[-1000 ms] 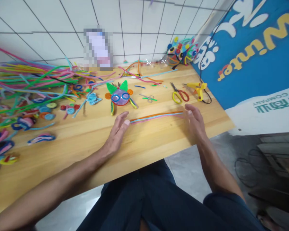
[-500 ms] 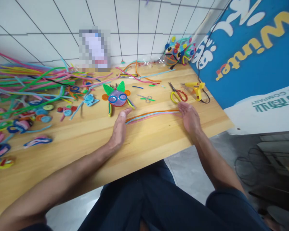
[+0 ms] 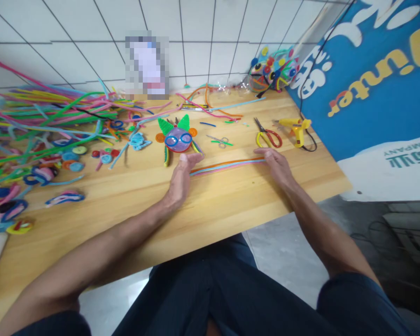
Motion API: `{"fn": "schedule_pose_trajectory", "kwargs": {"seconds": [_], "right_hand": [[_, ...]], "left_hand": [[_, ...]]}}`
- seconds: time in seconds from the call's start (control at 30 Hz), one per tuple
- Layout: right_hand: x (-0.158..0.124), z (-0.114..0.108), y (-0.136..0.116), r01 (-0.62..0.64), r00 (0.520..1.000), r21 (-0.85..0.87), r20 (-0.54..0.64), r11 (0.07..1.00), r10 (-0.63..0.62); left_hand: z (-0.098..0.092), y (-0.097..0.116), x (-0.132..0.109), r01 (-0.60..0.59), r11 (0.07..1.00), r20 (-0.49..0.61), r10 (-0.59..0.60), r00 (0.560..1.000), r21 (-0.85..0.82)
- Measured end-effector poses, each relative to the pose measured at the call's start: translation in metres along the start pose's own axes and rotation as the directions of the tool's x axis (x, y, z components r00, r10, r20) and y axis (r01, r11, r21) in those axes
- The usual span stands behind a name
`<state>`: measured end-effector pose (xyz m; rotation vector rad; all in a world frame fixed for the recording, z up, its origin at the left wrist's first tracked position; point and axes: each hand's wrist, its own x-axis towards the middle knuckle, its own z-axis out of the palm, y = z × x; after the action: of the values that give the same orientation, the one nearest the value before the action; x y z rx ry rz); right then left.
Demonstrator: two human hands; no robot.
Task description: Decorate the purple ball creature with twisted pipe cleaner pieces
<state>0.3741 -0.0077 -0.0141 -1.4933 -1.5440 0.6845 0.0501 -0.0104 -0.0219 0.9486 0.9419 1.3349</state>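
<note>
A few pipe cleaners (image 3: 227,165), orange, light blue and pink, lie side by side between my hands, just above or on the table. At their left ends my left hand (image 3: 180,181) stands on edge, fingers stretched out, palm facing inward. My right hand (image 3: 278,166) is at their right ends, its fingers extended and pointing left. Neither hand is wrapped round the strands; the exact contact at the ends is hidden. Just beyond my left hand sits a purple craft figure (image 3: 178,143) with green ears, blue ring eyes and orange discs.
Red-and-yellow-handled scissors (image 3: 268,136) and a yellow glue gun (image 3: 296,129) lie beyond my right hand. Small scissors (image 3: 222,141) lie mid-table. Loose pipe cleaners (image 3: 56,112) pile up at left, near finished pieces (image 3: 66,198). A decorated bundle (image 3: 273,70) stands against the tiled wall.
The view has shifted, so things on the table appear farther right. My hands stay at the two ends of the pipe cleaners; the right fingers now point more to the left.
</note>
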Motion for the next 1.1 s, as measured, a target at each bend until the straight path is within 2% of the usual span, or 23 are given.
{"fn": "schedule_pose_trajectory", "kwargs": {"seconds": [0.23,0.33,0.4,0.5,0.6,0.7,0.77,0.83,0.9,0.93,0.97,1.03,1.1], "right_hand": [[0.002,0.008,-0.012,0.073,0.983,-0.033,0.172,0.997,-0.066],[0.005,0.013,-0.012,0.221,0.958,-0.181,0.226,0.958,-0.178],[0.008,0.02,-0.012,0.343,0.925,-0.305,0.275,0.888,-0.263],[0.014,0.033,-0.012,0.457,0.876,-0.431,0.369,0.778,-0.311],[0.017,0.041,-0.011,0.507,0.846,-0.494,0.442,0.707,-0.298],[0.018,0.041,-0.013,0.532,0.831,-0.51,0.468,0.676,-0.301],[0.017,0.04,-0.02,0.56,0.817,-0.493,0.461,0.666,-0.345],[0.013,0.039,-0.034,0.613,0.783,-0.445,0.455,0.653,-0.425],[0.008,0.038,-0.05,0.669,0.739,-0.377,0.43,0.64,-0.519],[0.004,0.037,-0.058,0.679,0.732,-0.353,0.388,0.643,-0.56],[-0.001,0.037,-0.065,0.667,0.745,-0.343,0.314,0.661,-0.589],[-0.012,0.036,-0.075,0.55,0.824,-0.327,0.064,0.769,-0.563],[-0.021,0.037,-0.078,0.325,0.916,-0.16,-0.191,0.932,-0.353]], "left_hand": [[-0.002,0.001,0.001,0.024,0.993,0.034,-0.028,0.999,0.12],[-0.004,0.002,-0.001,0.006,0.987,0.051,-0.014,0.999,0.159],[-0.006,0.004,-0.003,-0.034,0.966,0.083,0.013,0.996,0.255],[-0.008,0.011,-0.005,-0.128,0.873,0.175,0.049,0.983,0.471],[-0.01,0.019,-0.007,-0.283,0.734,0.308,0.106,0.946,0.618],[-0.008,0.026,-0.009,-0.405,0.625,0.419,0.134,0.898,0.668],[-0.004,0.027,-0.009,-0.409,0.624,0.451,0.101,0.887,0.665],[0.003,0.026,-0.006,-0.337,0.699,0.468,0.004,0.884,0.631],[0.011,0.023,-0.003,-0.162,0.821,0.491,-0.159,0.857,0.548],[0.015,0.022,-0.002,-0.043,0.871,0.498,-0.238,0.834,0.489],[0.018,0.022,0.0,0.076,0.903,0.495,-0.3,0.815,0.423],[0.022,0.023,0.0,0.251,0.924,0.453,-0.363,0.814,0.29],[0.024,0.024,-0.001,0.304,0.932,0.394,-0.36,0.846,0.198]]}}
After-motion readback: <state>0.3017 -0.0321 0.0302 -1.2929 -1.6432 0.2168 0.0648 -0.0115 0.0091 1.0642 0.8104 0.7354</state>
